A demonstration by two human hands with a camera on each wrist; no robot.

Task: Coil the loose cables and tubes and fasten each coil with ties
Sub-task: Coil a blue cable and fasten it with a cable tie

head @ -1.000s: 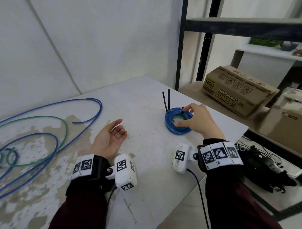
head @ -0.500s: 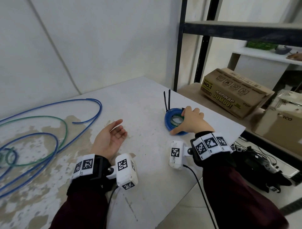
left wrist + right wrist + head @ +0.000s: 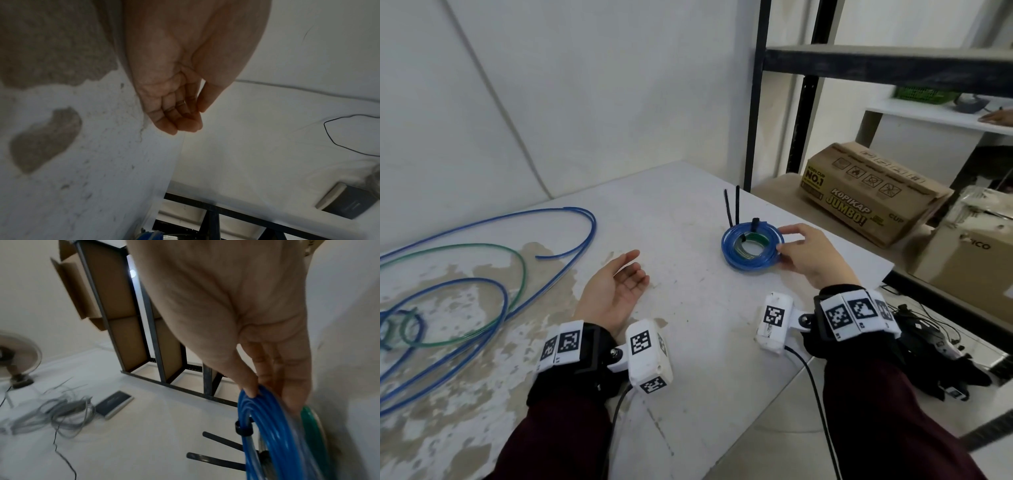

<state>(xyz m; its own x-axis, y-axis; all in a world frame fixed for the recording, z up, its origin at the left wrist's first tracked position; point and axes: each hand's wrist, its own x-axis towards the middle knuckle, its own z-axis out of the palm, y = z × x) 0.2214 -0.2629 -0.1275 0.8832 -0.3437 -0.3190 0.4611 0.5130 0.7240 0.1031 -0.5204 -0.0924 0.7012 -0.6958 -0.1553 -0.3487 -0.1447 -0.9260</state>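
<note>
A coil of blue tube [image 3: 751, 260] with green tube [image 3: 755, 240] wound inside it lies on the white table [image 3: 688, 325] near the right edge. Black ties [image 3: 732, 207] stick up from its far side. My right hand [image 3: 783, 238] grips the coil's right rim; the right wrist view shows the thumb and fingers [image 3: 294, 399] pinching the blue coil [image 3: 277, 434], with the ties [image 3: 222, 439] beyond it. My left hand [image 3: 635, 270] lies palm up on the table, fingers relaxed and holding nothing, as the left wrist view of the hand [image 3: 179, 113] confirms. Loose blue and green tubes [image 3: 482, 274] sprawl at the left.
A black metal rack [image 3: 753, 102] stands behind the table's right corner, with cardboard boxes [image 3: 873, 192] on its low shelf. The table edge [image 3: 859, 284] runs just right of the coil. Dark devices and wires [image 3: 928, 342] lie on the floor below.
My right hand has drawn back from on top of the coil to its right rim, uncovering the coil. The left hand has stayed where it was.
</note>
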